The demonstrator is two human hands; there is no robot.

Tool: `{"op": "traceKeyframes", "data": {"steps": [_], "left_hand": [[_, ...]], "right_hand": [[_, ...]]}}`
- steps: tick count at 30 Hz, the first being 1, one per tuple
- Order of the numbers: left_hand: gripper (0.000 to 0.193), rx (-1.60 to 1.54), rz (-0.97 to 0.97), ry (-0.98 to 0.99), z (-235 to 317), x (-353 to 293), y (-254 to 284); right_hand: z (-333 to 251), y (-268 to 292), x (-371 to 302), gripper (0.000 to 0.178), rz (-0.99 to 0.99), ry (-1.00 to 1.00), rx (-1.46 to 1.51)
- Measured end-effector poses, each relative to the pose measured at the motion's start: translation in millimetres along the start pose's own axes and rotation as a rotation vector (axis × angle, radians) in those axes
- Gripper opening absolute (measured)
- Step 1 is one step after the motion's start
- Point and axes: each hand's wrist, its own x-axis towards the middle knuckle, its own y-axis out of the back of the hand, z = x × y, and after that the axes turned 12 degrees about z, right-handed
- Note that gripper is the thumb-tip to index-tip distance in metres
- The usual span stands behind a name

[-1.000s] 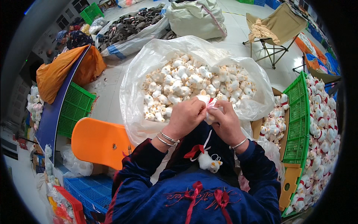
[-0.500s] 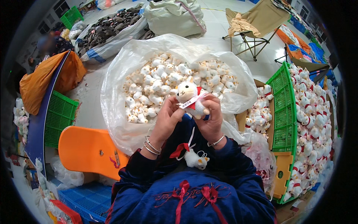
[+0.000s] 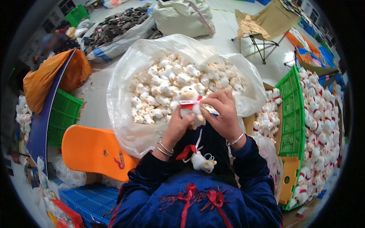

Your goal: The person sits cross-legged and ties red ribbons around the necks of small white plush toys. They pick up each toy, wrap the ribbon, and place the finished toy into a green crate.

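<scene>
A small white plush animal (image 3: 186, 112) with a red cloth and a ribbon (image 3: 187, 102) round its neck is in my left hand (image 3: 178, 124), whose fingers wrap its body. My right hand (image 3: 225, 116) pinches the ribbon at the toy's right side, thumb and forefinger together. The toy's head is blurred and its face cannot be made out. In my lap lies another white plush animal (image 3: 200, 162), beside a red cloth piece (image 3: 186, 152) with a white ribbon. Beyond my hands, a big clear plastic bag (image 3: 121, 83) holds a heap of white plush animals (image 3: 163, 81).
An orange plastic chair (image 3: 87, 148) stands at my left, above a blue crate (image 3: 91, 201). On my right, a green crate (image 3: 291, 114) holds many plush animals with red neck pieces, next to a cardboard box (image 3: 249, 123). A folding chair (image 3: 273, 19) stands farther off.
The toy has turned in my left hand, so its face no longer shows clearly. My right hand has moved from holding its body to pinching the ribbon. The view has shifted slightly.
</scene>
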Motion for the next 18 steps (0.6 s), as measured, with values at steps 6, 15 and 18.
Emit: {"op": "traceKeyframes", "data": {"steps": [6, 15, 18], "left_hand": [[0.047, 0.073, -0.193, 0.062, -7.1, 5.3, 6.3], [0.052, 0.053, -0.259, 0.053, 2.3, -5.1, 4.0], [0.054, -0.026, -0.289, 0.063, -15.2, -1.7, 5.2]], "right_hand": [[7.3, -2.3, 10.9, 0.017, -0.160, 0.056, -0.023], [11.0, 1.2, 5.7, 0.013, -0.289, -0.064, 0.006], [8.9, 1.4, 6.4, 0.015, -0.266, -0.063, 0.015]]}}
